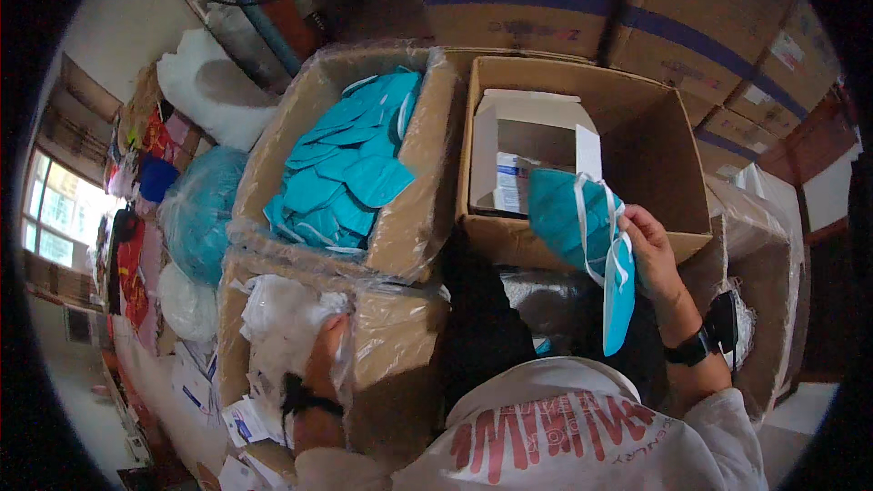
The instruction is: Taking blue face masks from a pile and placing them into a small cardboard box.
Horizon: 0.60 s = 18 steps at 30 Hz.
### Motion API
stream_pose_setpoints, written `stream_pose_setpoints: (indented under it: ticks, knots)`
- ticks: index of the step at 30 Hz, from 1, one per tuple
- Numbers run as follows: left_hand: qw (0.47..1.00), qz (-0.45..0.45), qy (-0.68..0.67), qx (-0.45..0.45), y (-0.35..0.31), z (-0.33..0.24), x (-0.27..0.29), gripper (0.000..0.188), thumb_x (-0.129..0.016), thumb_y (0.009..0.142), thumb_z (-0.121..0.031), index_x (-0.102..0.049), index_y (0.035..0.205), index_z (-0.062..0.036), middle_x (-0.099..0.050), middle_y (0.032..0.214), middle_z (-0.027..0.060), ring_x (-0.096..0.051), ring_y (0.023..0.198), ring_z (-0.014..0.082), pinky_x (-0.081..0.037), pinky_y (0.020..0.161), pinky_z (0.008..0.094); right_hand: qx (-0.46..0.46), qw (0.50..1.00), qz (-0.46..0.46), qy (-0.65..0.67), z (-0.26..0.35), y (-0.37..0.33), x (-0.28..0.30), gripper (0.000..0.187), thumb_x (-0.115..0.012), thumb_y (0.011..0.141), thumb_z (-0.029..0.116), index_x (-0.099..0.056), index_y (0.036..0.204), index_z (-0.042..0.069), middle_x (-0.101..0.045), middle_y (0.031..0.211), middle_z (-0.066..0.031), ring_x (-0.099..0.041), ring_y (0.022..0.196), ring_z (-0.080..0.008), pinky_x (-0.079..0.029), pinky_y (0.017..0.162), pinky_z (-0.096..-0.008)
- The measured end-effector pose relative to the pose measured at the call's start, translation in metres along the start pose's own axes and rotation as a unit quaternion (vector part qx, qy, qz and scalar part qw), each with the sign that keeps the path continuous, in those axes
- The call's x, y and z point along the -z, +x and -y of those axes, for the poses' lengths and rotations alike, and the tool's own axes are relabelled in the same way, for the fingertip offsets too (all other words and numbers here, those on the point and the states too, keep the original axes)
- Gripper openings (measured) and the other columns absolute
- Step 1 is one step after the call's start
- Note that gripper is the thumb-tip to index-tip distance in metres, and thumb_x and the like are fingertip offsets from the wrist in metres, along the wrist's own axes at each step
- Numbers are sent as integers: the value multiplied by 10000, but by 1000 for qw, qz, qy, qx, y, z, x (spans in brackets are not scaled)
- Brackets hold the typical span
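Between the thumb and fingers of my right hand (pixel 647 245) are teal folded face masks (pixel 568 218) with white ear loops hanging down. They look like two, one spread to the left and one seen edge-on below. They hang in front of an open carton (pixel 505 235). Down at the left, my left hand (pixel 333 336) reaches into a lower box beside crumpled clear-white plastic bags (pixel 284 309). Its fingers are mostly hidden, so whether it grips a bag does not show.
A plastic-lined carton (pixel 435 127) holds a heap of teal masks (pixel 341 164). Inside the open carton stands a small white box (pixel 536 109) with its flaps up. Sealed cartons (pixel 518 0) are stacked behind. Bulging plastic bags (pixel 205 209) lie at the left.
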<state>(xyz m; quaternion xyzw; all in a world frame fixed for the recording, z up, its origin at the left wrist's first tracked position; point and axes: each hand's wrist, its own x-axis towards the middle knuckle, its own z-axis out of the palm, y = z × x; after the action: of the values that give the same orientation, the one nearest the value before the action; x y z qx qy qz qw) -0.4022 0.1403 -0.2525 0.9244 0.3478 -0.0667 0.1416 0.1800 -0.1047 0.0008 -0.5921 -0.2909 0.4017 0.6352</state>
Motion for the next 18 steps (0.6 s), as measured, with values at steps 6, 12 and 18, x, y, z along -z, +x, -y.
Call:
stream_pose_setpoints:
  ticks: [6,12,18]
  knots:
    - [910,-279,-185,246,24,-169,183,228,-507,856,-197,-591,945,-4,-589,990,104,-556,876,208,-429,773,316,16,996,93,1,1,-11,8,142,-495,875,158,-554,915,36,-525,856,29,-464,759,-36,-392,679,-182]
    - [594,29,-804,-6,119,-377,181,367,-510,855,-245,-463,1145,-26,-539,1108,81,-491,1031,182,-382,871,331,1,981,195,14,14,-22,-13,168,-507,868,165,-552,941,21,-529,889,10,-471,807,-52,-397,712,-201]
    - [916,42,-388,95,160,-410,185,331,-526,844,-306,-545,1033,-35,-587,989,53,-548,905,194,-411,770,358,-73,958,-175,216,-40,-23,35,296,-401,904,348,-538,924,85,-562,866,-36,-539,762,-120,-458,689,-259]
